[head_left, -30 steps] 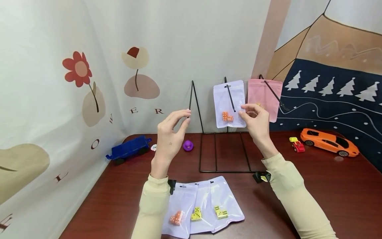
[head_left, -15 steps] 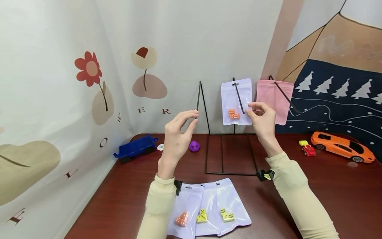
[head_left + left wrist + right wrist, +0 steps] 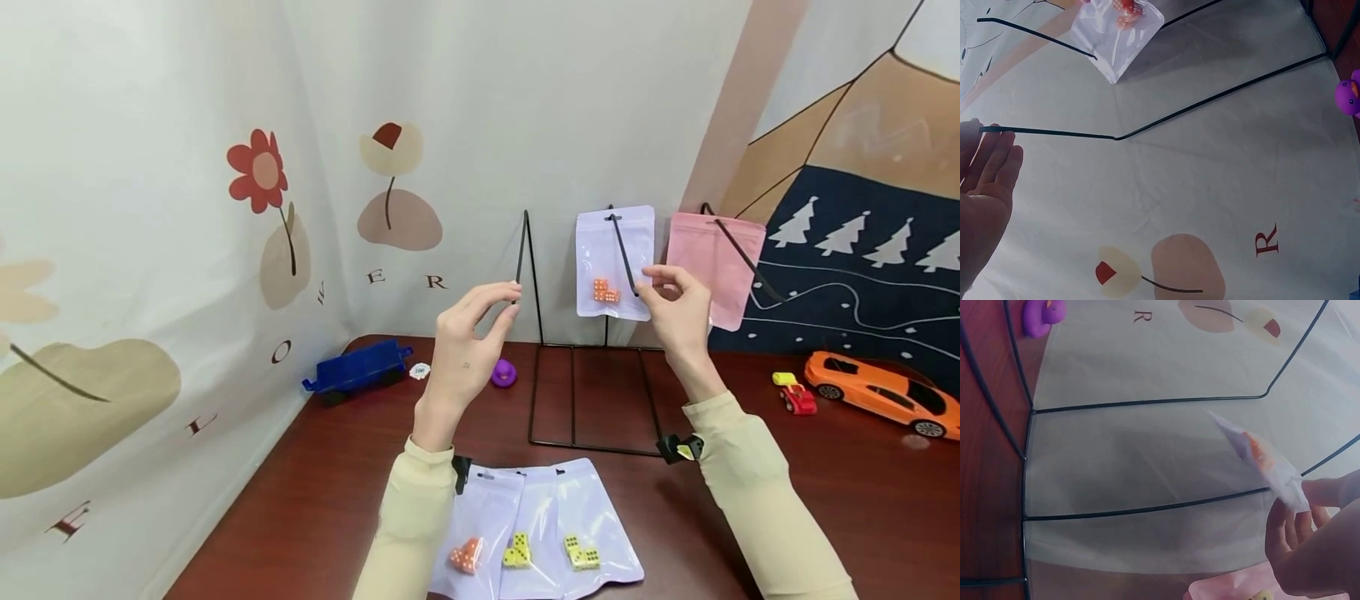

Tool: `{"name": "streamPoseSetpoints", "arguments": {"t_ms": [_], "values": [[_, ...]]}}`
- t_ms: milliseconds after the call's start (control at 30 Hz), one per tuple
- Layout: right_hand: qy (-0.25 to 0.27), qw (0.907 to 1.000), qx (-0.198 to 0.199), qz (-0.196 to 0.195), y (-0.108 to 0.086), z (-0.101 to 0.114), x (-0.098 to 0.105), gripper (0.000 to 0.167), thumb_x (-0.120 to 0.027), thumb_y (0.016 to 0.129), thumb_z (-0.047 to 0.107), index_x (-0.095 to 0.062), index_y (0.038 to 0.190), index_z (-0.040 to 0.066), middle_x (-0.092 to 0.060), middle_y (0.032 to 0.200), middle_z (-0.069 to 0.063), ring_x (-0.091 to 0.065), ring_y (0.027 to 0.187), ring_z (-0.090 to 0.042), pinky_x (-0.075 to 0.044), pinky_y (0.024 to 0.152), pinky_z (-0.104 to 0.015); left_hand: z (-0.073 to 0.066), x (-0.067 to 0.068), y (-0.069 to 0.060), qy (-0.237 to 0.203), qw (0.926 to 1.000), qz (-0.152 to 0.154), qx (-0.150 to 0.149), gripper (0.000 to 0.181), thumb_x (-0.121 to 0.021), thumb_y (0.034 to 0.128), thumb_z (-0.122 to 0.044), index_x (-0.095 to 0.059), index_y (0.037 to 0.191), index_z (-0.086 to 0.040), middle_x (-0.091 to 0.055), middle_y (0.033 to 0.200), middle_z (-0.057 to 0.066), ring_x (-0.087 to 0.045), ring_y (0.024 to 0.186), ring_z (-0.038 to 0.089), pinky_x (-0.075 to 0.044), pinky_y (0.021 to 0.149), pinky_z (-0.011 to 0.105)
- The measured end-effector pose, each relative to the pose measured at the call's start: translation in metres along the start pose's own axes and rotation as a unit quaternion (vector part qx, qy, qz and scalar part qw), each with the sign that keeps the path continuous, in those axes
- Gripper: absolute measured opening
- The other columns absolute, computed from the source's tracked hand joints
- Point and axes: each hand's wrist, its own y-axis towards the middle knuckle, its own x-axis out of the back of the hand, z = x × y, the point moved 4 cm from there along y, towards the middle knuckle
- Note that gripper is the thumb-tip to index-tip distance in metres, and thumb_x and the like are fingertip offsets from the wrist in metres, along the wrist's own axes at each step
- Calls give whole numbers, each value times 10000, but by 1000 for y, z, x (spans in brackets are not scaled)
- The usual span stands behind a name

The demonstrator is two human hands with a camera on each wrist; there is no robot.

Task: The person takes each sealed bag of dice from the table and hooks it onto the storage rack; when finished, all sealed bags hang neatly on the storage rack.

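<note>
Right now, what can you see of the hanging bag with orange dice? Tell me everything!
The bag is flat, pale lilac and looks plastic, with orange, white-spotted dice showing through low on its front. It hangs nearly upright, the middle prong of the black wire rack through the slot near its top. The right hand seems to pinch its right edge.

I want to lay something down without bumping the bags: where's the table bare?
Bare tabletop lies between the blue trailer and left sleeve, and between the orange car and right sleeve. Crowded: front centre, with three overlapping white bags, and behind them the black rack.
</note>
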Motion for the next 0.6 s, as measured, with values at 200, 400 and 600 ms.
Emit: {"name": "streamPoseSetpoints", "arguments": {"t_ms": [200, 400, 600], "values": [[-24, 9999, -127, 49, 7, -23, 2, 300, -680, 820, -41, -660, 1119, -57, -555, 876, 19, -561, 785, -44, -459, 659, -126, 0, 0, -1, 50, 10000, 28, 45, 132, -645, 888, 0, -680, 1014, -17, -657, 1100, 93, -603, 1076, 187, -471, 938, 328], [-150, 9995, -255, 110, 6, -24, 0, 335, -663, 830, -38, -651, 1165, -29, -563, 938, -29, -556, 833, -58, -459, 697, -135, -1, 0, -1, 111, 9999, 25, 11, 133, -645, 887, 0, -679, 1015, -16, -659, 1092, 90, -607, 1067, 186, -474, 932, 322], [-229, 9994, -261, 56, 5, -25, 2, 318, -676, 860, 35, -643, 1168, -38, -568, 1008, -102, -535, 879, -77, -448, 756, -154, -2, 1, 0, 86, 10000, 22, -31, 134, -643, 887, 4, -679, 1016, -14, -660, 1081, 93, -612, 1054, 190, -478, 924, 315]]}}
